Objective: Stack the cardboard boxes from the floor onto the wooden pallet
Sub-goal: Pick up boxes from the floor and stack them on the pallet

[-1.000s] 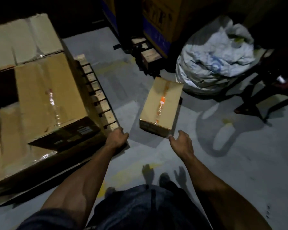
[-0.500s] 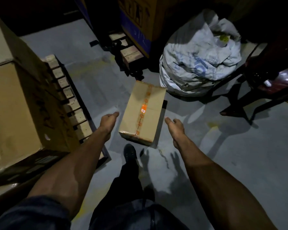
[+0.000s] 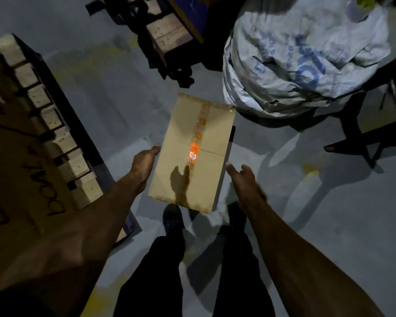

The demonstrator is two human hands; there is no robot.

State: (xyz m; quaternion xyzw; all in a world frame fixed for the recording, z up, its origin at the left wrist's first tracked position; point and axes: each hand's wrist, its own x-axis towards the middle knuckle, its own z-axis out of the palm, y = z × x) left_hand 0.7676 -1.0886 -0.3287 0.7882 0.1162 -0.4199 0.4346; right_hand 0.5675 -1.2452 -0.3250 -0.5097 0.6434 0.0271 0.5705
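Observation:
A small brown cardboard box (image 3: 204, 131) with orange-printed tape along its top lies on the grey floor in front of my feet. My left hand (image 3: 144, 160) reaches down at the box's left side, fingers extended, its fingertips at the box's left edge. My right hand (image 3: 240, 177) hangs just off the box's right edge, fingers relaxed and holding nothing. The wooden pallet (image 3: 62, 138) runs along the left, with a large cardboard box (image 3: 14, 193) bearing black handwriting on it.
A big white woven sack (image 3: 306, 56) stands behind the box at the right. A second pallet with stacked cartons (image 3: 167, 33) sits at the top centre. Dark chair legs (image 3: 361, 133) stand at the far right. My shoes (image 3: 172, 218) touch the box's near end.
I have stepped up to the small box and leaned over it. Both hands have dropped from in front of the box to either side of it.

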